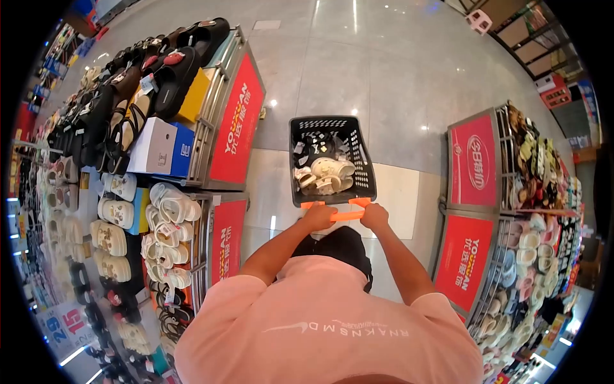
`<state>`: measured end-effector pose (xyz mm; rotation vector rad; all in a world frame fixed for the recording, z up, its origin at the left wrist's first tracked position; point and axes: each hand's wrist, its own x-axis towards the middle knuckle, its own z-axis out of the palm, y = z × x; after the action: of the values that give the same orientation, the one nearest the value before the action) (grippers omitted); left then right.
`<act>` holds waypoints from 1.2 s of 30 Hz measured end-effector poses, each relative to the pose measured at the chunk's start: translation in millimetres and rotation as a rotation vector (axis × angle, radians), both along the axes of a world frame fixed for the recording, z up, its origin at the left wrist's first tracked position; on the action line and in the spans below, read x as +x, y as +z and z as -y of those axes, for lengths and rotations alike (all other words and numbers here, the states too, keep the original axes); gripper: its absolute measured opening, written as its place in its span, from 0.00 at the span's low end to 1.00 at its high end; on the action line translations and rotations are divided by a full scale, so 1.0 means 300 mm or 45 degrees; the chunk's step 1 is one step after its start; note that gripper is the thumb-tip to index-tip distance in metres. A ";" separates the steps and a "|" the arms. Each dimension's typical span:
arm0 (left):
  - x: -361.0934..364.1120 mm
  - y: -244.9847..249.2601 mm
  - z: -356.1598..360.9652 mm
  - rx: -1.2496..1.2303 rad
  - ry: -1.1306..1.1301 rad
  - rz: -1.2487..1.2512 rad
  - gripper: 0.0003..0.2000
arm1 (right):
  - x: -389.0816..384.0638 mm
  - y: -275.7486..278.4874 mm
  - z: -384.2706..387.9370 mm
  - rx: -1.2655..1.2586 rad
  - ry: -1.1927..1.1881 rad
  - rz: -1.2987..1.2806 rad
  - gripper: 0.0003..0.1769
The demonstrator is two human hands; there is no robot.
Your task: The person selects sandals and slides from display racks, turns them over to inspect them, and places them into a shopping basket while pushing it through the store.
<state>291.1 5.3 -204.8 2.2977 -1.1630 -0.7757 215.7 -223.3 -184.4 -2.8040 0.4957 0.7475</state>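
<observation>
Both of my hands are closed on the orange handle (346, 216) of a black shopping basket (362, 163). My left hand (318, 217) wraps the handle's left end, and my right hand (375, 217) grips its right end. The basket is in front of my body, over the grey floor. Inside it lie several cream clogs (334, 168) in the near half and black footwear (316, 146) behind them, the pieces overlapping. What supports the basket from below is hidden.
On the left, a metal rack with a red sign (236, 121) carries black slides (174, 83), white shoe boxes (153, 146) and pale clogs (171, 214). Racks with red signs (464, 261) on the right hold more footwear. A pink stool (478, 22) stands far ahead.
</observation>
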 end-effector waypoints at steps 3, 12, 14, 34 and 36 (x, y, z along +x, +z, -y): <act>0.133 0.046 0.030 0.064 0.011 -0.047 0.09 | 0.126 0.012 0.022 -0.001 0.039 0.021 0.15; 0.534 0.034 0.116 0.080 0.152 0.077 0.10 | 0.561 0.077 0.095 0.131 0.038 0.052 0.12; 0.609 0.036 0.135 0.070 0.201 0.036 0.11 | 0.664 0.052 0.117 0.150 0.026 0.008 0.15; 1.389 0.124 0.388 0.241 0.520 0.316 0.12 | 1.524 0.060 0.305 0.211 0.284 -0.029 0.12; 1.479 0.113 0.406 0.273 0.567 0.295 0.12 | 1.630 0.074 0.327 0.210 0.320 0.021 0.12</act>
<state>734.9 -116.5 -171.0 2.7434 -0.6306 -0.4929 704.7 -321.3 -162.1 -2.7423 0.0736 0.7729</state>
